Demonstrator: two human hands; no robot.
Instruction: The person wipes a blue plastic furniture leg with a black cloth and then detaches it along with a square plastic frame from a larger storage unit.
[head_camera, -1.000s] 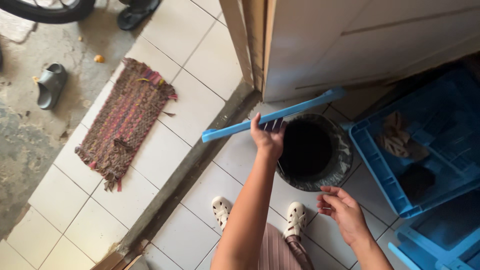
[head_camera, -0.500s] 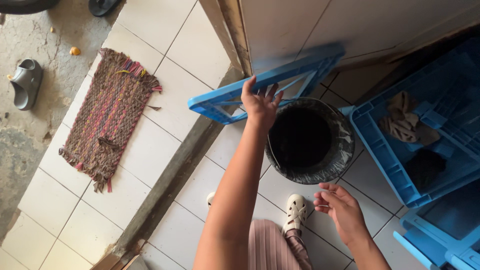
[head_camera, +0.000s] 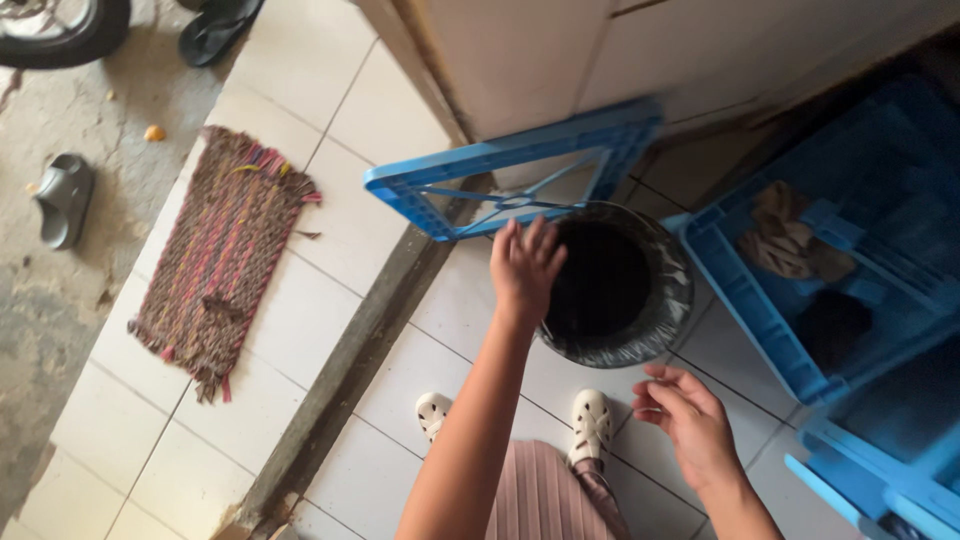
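Fingers (head_camera: 540, 238) of the left hand (head_camera: 524, 268) were spread, tips touching the lower edge of the tilted blue plastic frame (head_camera: 505, 180), which sat just above them. Black bin (head_camera: 615, 285) was just beside them. Right hand (head_camera: 690, 415) hung loosely open, holding nothing, near the bin. Blue crate (head_camera: 745, 300) lay beyond, woven mat (head_camera: 225, 255) well apart.
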